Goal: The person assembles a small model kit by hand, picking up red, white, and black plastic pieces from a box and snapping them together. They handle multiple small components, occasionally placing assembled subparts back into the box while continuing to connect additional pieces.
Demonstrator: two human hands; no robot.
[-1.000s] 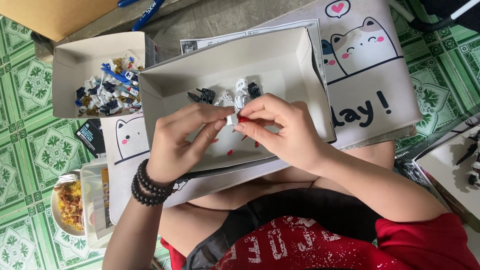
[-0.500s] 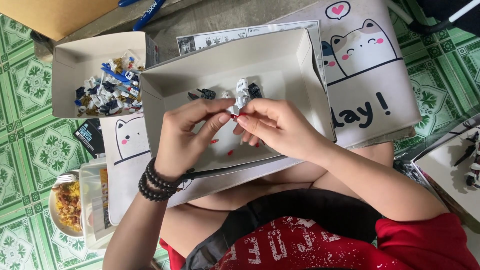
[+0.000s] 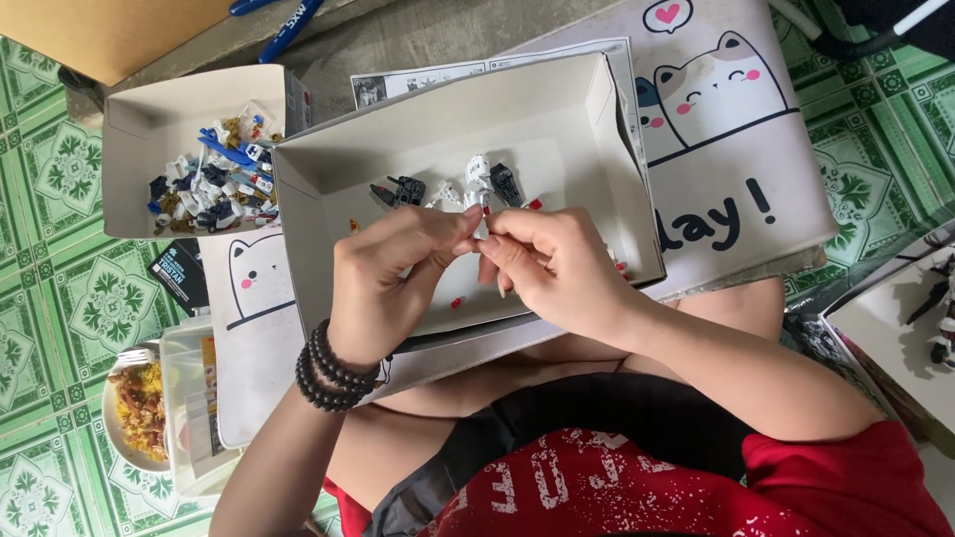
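Note:
My left hand [image 3: 383,278] and my right hand [image 3: 547,264] meet over a white cardboard box lid [image 3: 607,129] on my lap. Their fingertips pinch a small white plastic model piece [image 3: 477,189] between them; most of it is hidden by the fingers. Loose dark grey and white parts [image 3: 403,191] lie in the box just beyond my fingers, with a few tiny red bits on its floor. Black bead bracelets circle my left wrist.
A second white box [image 3: 134,109] of several blue, white and gold parts sits at the left. A cat-print mat [image 3: 736,119] lies under the boxes, on green patterned tiles. A plate of food [image 3: 139,413] and a clear container [image 3: 189,398] sit lower left. Another box holding a model figure [image 3: 940,318] is at right.
Both hands stay together on the small piece; the fingers have shifted slightly around it. Nothing else has moved.

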